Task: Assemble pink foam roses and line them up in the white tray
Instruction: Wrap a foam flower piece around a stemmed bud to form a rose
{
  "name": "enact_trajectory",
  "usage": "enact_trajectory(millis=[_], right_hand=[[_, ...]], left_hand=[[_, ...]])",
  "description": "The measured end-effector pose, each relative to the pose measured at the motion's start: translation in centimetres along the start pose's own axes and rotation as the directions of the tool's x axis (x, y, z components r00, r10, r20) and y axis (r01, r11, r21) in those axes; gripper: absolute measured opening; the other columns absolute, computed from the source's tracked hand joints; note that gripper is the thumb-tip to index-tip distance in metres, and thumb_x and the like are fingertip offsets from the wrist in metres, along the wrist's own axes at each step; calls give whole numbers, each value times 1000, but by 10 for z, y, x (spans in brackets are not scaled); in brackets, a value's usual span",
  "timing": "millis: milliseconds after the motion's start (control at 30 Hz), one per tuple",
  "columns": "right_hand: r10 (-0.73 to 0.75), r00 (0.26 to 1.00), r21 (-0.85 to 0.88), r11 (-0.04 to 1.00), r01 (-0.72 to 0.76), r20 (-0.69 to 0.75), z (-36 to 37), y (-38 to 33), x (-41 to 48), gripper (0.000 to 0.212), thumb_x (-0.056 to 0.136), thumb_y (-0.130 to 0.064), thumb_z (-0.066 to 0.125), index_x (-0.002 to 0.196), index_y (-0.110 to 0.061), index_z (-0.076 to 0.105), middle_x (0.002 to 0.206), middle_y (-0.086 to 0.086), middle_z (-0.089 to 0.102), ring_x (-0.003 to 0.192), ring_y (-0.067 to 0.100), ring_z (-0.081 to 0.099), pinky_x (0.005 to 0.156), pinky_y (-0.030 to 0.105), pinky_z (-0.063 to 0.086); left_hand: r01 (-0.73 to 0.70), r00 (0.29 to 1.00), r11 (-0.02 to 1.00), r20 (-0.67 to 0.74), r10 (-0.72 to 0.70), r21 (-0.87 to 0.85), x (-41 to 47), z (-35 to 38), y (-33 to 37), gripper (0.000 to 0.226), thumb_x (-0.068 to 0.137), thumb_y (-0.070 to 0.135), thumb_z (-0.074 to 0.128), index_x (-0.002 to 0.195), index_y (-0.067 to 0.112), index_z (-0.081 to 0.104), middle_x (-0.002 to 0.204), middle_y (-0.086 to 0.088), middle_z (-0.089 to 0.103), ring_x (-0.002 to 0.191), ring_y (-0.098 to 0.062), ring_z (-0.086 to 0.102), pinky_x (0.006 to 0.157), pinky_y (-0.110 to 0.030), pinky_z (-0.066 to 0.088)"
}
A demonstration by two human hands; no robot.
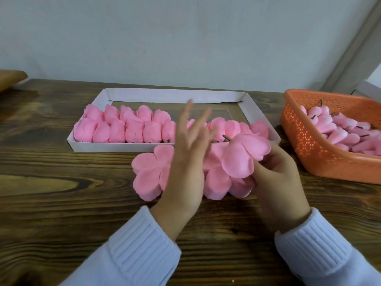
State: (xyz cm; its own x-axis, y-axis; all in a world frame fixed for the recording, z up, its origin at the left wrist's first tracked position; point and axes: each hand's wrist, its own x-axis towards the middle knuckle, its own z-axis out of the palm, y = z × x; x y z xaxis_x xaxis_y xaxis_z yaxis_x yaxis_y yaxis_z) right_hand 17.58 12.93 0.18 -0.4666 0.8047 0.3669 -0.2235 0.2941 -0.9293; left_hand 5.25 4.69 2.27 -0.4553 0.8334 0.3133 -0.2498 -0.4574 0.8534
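My right hand [276, 174] grips a pink foam rose [241, 155] with flat petals spread and a short brown stem sticking up at its left. My left hand [189, 149] hovers beside it, fingers apart and blurred, holding nothing. Under both hands lie two stacks of flat pink petal sheets [150, 174] on the wooden table. Behind them the white tray [245, 98] holds two rows of finished pink roses [123, 126], mostly along its near and left side.
An orange perforated basket [309, 149] at the right holds several pink rose buds with brown stems. A brown object [12, 77] sits at the far left table edge. The wall rises right behind the tray.
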Motion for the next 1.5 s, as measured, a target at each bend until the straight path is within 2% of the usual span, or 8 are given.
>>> enact_trajectory(millis=[100, 267, 367, 867, 1000, 1133, 1300, 1500], right_hand=[[190, 971, 271, 936, -224, 146, -1, -2, -1, 30, 73, -1, 59, 84, -21, 78, 58, -1, 58, 42, 5, 42, 40, 18, 34], [265, 882, 363, 836, -411, 390, 4, -6, -4, 12, 78, -9, 65, 82, 1, 69, 57, 12, 54, 41, 9, 45, 37, 15, 31], [272, 832, 371, 797, -476, 483, 5, -7, -7, 35, 66, -20, 86, 84, 2, 66, 62, 17, 55, 44, 10, 50, 35, 13, 34], [383, 749, 408, 659, -632, 541, 8, -9, -7, 18, 82, -5, 52, 93, 5, 63, 54, 5, 48, 41, 5, 46, 50, 24, 19], [339, 822, 289, 818, -498, 458, 3, -11, -4, 20, 86, -3, 50, 89, -5, 69, 66, 13, 65, 52, 14, 61, 38, 15, 35], [158, 982, 48, 985, -164, 104, 0, -11, -2, 18, 89, 3, 51, 96, -8, 62, 84, 3, 70, 50, 13, 57, 37, 17, 33], [-195, 980, -115, 973, 198, 39, -1, -15, -4, 10, 84, -16, 62, 91, -18, 69, 87, -9, 68, 80, 4, 63, 68, 15, 48], [-79, 984, -85, 992, 94, 159, 7, -9, -9, 18, 72, -28, 70, 88, -24, 77, 112, -2, 67, 114, 11, 59, 85, 38, 52]], left_hand=[[-117, 979, 992, -160, 123, 46, 2, -7, 2, 44, 88, 40, 57, 129, 34, 42, 119, 8, 68, 117, -10, 60, 96, -27, 48], [-296, 954, 911, 36, 298, 286, -5, -1, 3, 19, 83, 20, 63, 101, 16, 60, 91, 1, 73, 95, -13, 68, 85, -25, 50], [-316, 949, 888, 92, 303, 334, -10, 5, -1, 17, 81, 12, 70, 94, 19, 62, 85, -1, 72, 84, -14, 69, 79, -25, 51], [-241, 970, 882, 137, 203, 405, -15, 11, -4, 32, 77, 8, 73, 103, 22, 61, 81, 6, 68, 81, -6, 66, 69, -19, 53], [-227, 972, 882, 43, 230, 413, -12, 7, -4, 23, 80, 7, 67, 96, 21, 59, 76, 1, 64, 63, -2, 62, 62, -14, 50], [-206, 967, 816, -19, 256, 540, -7, 0, -6, 24, 78, 12, 67, 96, 24, 59, 85, 10, 63, 85, -10, 62, 82, -21, 49], [-132, 990, 763, 51, 129, 633, -8, -1, -13, 41, 73, 25, 73, 108, 33, 52, 91, 19, 59, 85, 2, 58, 66, -29, 57], [-91, 987, 755, 161, -20, 650, -8, -1, -21, 56, 70, 26, 68, 116, 41, 41, 90, 14, 64, 82, -2, 66, 64, -22, 53]])
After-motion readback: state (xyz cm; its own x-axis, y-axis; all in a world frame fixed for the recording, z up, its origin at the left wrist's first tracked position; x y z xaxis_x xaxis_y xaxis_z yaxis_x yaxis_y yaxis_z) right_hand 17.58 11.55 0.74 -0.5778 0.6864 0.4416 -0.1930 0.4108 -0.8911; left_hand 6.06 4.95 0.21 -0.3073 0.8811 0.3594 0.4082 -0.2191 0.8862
